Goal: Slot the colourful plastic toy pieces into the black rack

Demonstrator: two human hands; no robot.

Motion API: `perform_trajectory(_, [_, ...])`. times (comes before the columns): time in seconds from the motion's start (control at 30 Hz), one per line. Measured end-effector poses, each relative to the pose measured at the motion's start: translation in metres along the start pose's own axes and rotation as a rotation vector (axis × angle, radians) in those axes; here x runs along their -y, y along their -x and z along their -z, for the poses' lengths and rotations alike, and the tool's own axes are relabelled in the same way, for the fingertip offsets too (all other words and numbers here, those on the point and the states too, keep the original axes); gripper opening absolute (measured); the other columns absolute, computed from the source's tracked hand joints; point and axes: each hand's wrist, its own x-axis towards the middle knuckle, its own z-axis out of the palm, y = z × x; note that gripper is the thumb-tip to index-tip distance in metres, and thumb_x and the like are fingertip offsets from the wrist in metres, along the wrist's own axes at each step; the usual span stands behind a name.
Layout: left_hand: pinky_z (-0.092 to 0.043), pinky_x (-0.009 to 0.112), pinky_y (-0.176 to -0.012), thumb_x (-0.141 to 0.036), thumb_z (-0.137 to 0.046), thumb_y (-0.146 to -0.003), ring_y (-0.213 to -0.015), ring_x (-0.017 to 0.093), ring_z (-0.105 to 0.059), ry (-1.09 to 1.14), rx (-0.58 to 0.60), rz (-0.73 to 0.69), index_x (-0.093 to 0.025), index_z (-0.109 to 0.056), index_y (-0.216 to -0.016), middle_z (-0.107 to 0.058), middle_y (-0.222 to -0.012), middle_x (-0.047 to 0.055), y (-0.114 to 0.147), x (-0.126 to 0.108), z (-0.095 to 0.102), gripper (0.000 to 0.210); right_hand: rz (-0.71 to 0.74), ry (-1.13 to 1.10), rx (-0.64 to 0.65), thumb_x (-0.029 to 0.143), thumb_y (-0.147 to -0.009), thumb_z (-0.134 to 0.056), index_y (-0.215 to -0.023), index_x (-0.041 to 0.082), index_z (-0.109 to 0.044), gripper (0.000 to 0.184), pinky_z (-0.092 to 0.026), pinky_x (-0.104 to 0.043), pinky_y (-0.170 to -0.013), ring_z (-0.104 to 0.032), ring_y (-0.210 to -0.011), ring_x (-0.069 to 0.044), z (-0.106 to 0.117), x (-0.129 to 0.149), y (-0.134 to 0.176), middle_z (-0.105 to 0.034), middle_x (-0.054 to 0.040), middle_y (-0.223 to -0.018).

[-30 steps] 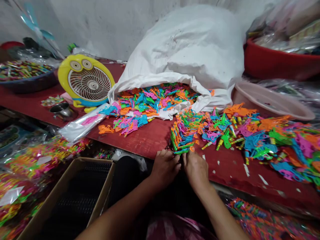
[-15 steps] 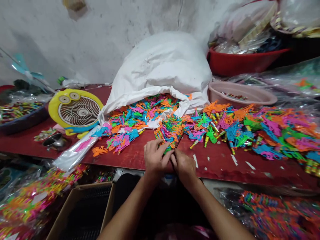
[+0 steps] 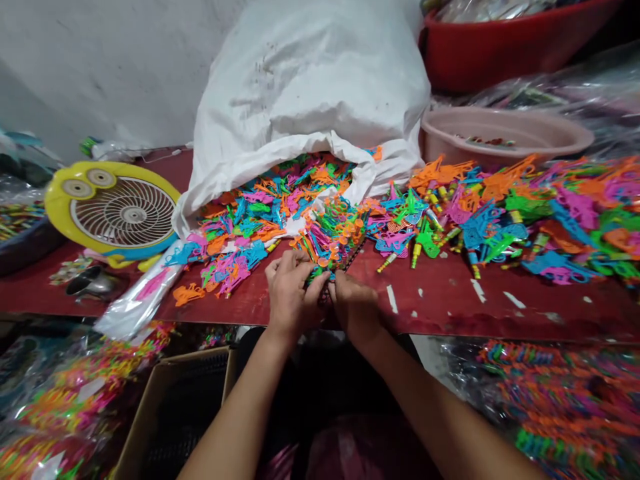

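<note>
My left hand (image 3: 293,287) is closed, thumb and fingers pinched together at the near end of a bundle of small plastic toys (image 3: 333,233) in orange, green, blue and pink. Running along the bundle's right side is a narrow black strip (image 3: 357,252) with a row of dots or holes. My right hand (image 3: 354,303) closes on the strip's near end, fingertips against those of the left. The fingers partly hide what lies between them. Beyond the bundle, a white sack (image 3: 320,80) gapes open, and loose plastic toys (image 3: 270,207) spill from its mouth.
More toys (image 3: 480,213) are heaped along the right of the red table (image 3: 425,310). A yellow fan (image 3: 133,213), metal cup (image 3: 93,283) and plastic bag (image 3: 137,300) sit left. Behind stand a pink basin (image 3: 505,127) and red basin (image 3: 510,50). Below is a cardboard box (image 3: 227,373).
The camera has dipped and come closer, so the table, sack and fan look larger and higher. Both hands stay together at the bundle's near end, with slight finger movement.
</note>
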Motion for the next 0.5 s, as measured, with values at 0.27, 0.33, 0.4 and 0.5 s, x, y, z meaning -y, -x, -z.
perform_trajectory(0.27, [-0.043, 0.039, -0.091, -0.034, -0.065, -0.088, -0.106, 0.023, -0.059, 0.030, -0.061, -0.007, -0.020, -0.067, -0.092, -0.062, -0.106, 0.007, 0.003, 0.001, -0.004, 0.015, 0.019, -0.082, 0.086, 0.034, -0.100, -0.044, -0.108, 0.019, -0.060, 0.024, -0.035, -0.027, -0.063, -0.066, -0.082, -0.018, 0.010, 0.001, -0.001, -0.071, -0.0077, -0.094])
perform_trajectory(0.33, [-0.044, 0.040, -0.094, -0.033, -0.065, -0.089, -0.111, 0.023, -0.058, 0.049, -0.116, -0.021, -0.021, -0.066, -0.104, -0.061, -0.112, 0.008, 0.007, 0.003, -0.004, 0.020, 0.045, -0.126, 0.036, 0.032, -0.098, -0.047, -0.108, 0.018, -0.060, 0.021, -0.038, -0.027, -0.072, -0.065, -0.088, -0.019, 0.009, -0.004, 0.007, -0.071, -0.0081, -0.096])
perform_trajectory(0.4, [-0.044, 0.041, -0.098, -0.033, -0.065, -0.089, -0.119, 0.024, -0.055, 0.060, -0.187, -0.029, -0.022, -0.062, -0.118, -0.058, -0.123, 0.010, 0.014, 0.007, -0.003, 0.031, 0.067, -0.148, -0.016, 0.028, -0.097, -0.049, -0.109, 0.017, -0.062, 0.021, -0.038, -0.028, -0.079, -0.063, -0.093, -0.020, 0.007, -0.008, 0.017, -0.069, -0.0092, -0.099])
perform_trajectory(0.5, [-0.045, 0.042, -0.100, -0.035, -0.064, -0.090, -0.125, 0.025, -0.051, 0.082, -0.296, 0.047, -0.020, -0.055, -0.127, -0.053, -0.131, 0.014, 0.029, 0.016, -0.007, 0.042, 0.085, -0.153, -0.059, 0.027, -0.097, -0.048, -0.118, 0.017, -0.062, 0.027, -0.038, -0.030, -0.083, -0.062, -0.097, -0.021, 0.006, -0.011, 0.025, -0.068, -0.0095, -0.101])
